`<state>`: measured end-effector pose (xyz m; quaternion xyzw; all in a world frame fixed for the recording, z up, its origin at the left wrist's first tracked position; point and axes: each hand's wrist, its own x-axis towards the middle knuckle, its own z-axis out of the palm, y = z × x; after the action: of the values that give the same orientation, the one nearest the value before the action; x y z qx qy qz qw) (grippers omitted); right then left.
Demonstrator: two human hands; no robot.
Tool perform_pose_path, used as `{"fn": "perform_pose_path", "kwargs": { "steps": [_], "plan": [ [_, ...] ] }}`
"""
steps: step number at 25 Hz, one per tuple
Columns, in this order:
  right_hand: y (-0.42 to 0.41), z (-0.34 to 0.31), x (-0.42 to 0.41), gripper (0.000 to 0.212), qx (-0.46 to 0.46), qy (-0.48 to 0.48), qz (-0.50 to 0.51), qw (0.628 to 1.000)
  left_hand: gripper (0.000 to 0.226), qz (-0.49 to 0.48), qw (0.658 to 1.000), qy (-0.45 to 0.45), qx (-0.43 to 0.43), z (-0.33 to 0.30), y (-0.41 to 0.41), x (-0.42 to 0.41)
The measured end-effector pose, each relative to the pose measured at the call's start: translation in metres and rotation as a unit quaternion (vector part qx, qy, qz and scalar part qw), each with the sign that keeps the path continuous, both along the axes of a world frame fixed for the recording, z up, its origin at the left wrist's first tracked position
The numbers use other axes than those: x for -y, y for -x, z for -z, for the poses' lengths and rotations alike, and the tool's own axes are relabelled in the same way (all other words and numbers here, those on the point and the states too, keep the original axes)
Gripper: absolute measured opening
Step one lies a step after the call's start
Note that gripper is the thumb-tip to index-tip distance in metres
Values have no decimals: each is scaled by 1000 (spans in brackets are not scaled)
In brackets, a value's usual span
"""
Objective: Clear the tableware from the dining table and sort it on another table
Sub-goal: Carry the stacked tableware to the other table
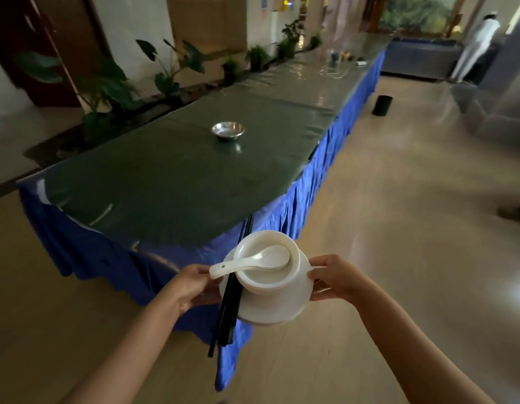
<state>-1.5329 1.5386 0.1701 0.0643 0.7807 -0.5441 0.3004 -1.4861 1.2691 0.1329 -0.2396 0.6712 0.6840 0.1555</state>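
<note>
I carry a stack of white bowls (270, 298) in front of me, above the floor just off the near corner of a long table (165, 182). A white spoon (253, 259) lies in the top bowl, its handle sticking out to the left. Several black chopsticks (228, 310) lie along the stack's left side, their ends hanging below it. My left hand (191, 284) grips the stack's left edge by the chopsticks. My right hand (333, 277) holds the right edge. A metal bowl (227, 130) stands alone on the table's dark green cover.
The table has a blue skirt (107, 258) and runs far back, with small items and cables (339, 64) at its far end. Potted plants (113, 91) line its left side. A black bin (382, 105) stands on the tiled floor to the right. A person in white (477, 48) stands far back right.
</note>
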Motion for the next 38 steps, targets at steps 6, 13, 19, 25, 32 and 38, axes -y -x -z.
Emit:
{"fn": "perform_pose_path", "kwargs": {
  "steps": [6, 13, 19, 25, 32, 38],
  "plan": [
    [151, 16, -10, 30, 8, -8, -65, 998, 33, -84, 996, 19, 2, 7, 109, -25],
    [322, 26, 13, 32, 9, -9, -124, 992, 27, -144, 990, 2, 12, 17, 247, -14],
    [445, 29, 36, 33, 22, 4, -199, 980, 13, -209, 977, 6, 28, 11, 340, -9],
    [550, 50, 68, 30, 51, 25, -311, 949, 10, -322, 946, 3, 29, 31, 393, -20],
    [630, 53, 111, 32, 65, 17, -443, 894, 13, -463, 886, -23, 37, 44, 427, -40],
    [651, 85, 151, 35, 77, -16, -480, 874, 15, -511, 857, -42, 53, 67, 444, -26]
  ]
}}
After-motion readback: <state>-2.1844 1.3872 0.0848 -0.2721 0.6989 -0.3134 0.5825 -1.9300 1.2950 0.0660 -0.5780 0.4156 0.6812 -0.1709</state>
